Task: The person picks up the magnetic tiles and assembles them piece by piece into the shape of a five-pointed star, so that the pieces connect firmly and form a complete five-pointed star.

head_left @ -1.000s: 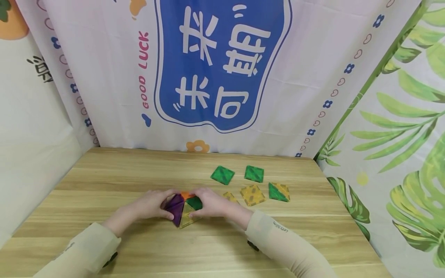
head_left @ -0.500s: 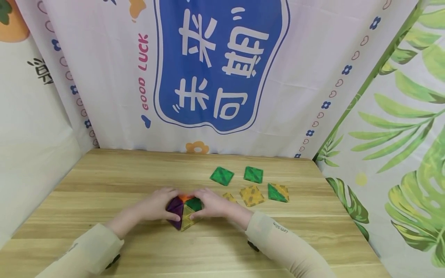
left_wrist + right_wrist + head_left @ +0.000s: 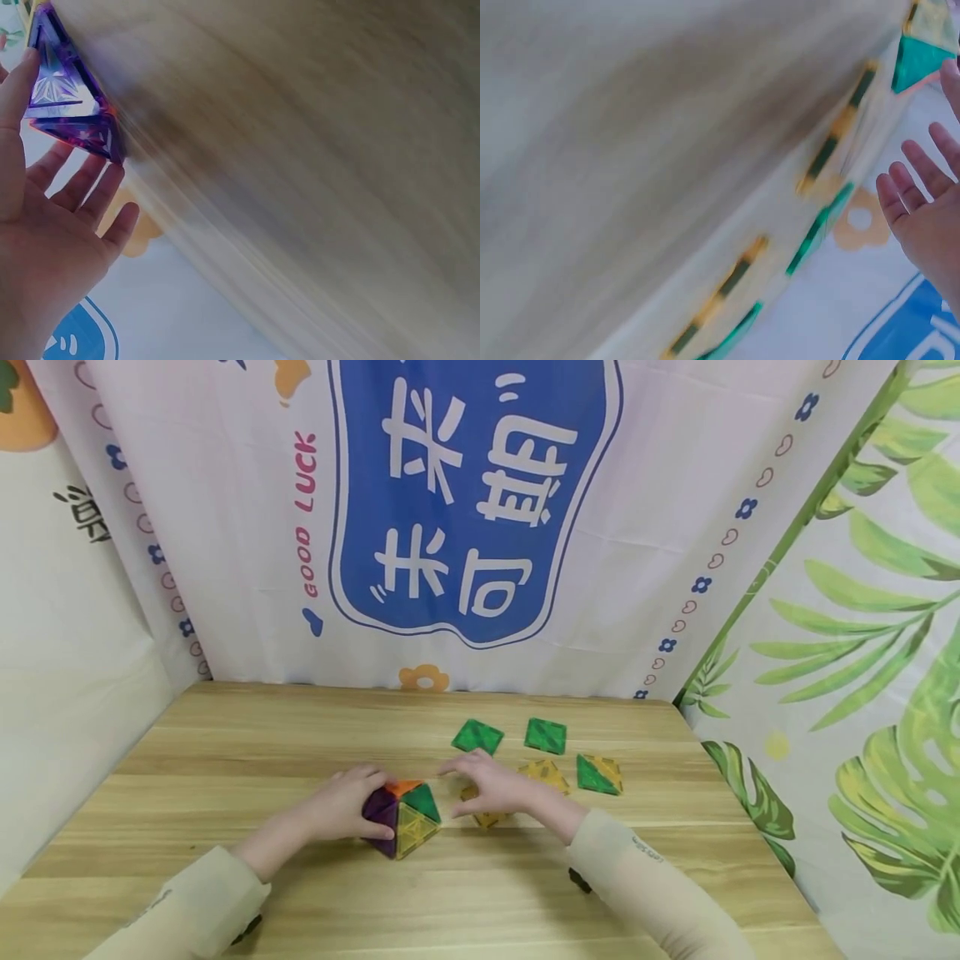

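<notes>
A pyramid of translucent magnetic tiles (image 3: 417, 832) stands on the wooden table, with purple, orange, green and yellow triangular panels. From its left side my left hand (image 3: 339, 806) holds it, thumb across the purple panel in front and fingers round the back. The left wrist view shows the purple panels (image 3: 60, 79) between thumb and fingertips. My right hand (image 3: 497, 783) is off the pyramid to its right, fingers spread and nothing held. It hovers over a yellow tile (image 3: 491, 819), partly hiding it. In the right wrist view that hand (image 3: 930, 214) is near the green panel (image 3: 919, 61).
Two green square tiles (image 3: 546, 736) lie farther back on the table (image 3: 300, 718). A yellow square tile (image 3: 551, 772) and a half-green, half-yellow tile (image 3: 599, 775) lie to the right of the right hand. A printed cloth (image 3: 247, 568) hangs behind the table.
My right hand has let go of the pyramid and moved right, over the yellow tile. My left hand stays on the pyramid, which has shifted slightly right and toward me.
</notes>
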Demonstrator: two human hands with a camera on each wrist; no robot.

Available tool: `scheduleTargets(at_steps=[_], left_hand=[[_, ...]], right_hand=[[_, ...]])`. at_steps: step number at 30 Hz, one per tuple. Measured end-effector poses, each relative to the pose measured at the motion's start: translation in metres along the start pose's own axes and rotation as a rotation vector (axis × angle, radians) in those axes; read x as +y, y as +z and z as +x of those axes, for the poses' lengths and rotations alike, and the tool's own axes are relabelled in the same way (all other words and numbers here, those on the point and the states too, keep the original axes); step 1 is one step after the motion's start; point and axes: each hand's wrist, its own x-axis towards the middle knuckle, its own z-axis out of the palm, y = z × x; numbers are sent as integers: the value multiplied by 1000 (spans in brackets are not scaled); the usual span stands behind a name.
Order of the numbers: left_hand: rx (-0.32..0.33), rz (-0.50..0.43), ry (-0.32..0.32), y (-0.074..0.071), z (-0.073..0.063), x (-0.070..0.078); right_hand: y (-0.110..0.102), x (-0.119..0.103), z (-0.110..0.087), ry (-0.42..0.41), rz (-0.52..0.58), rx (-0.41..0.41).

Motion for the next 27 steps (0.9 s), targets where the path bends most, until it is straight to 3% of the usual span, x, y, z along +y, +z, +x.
scheduleTargets(at_steps=[9, 19, 27], left_hand=[[48, 15, 8, 1, 3, 11], [43, -8, -8, 3, 3, 16], [32, -34, -10, 5, 3, 27]], right_hand=[[-23, 25, -25, 24, -92, -79], [-16, 50, -40, 3, -172, -152], [-14, 53, -42, 19, -178, -116]])
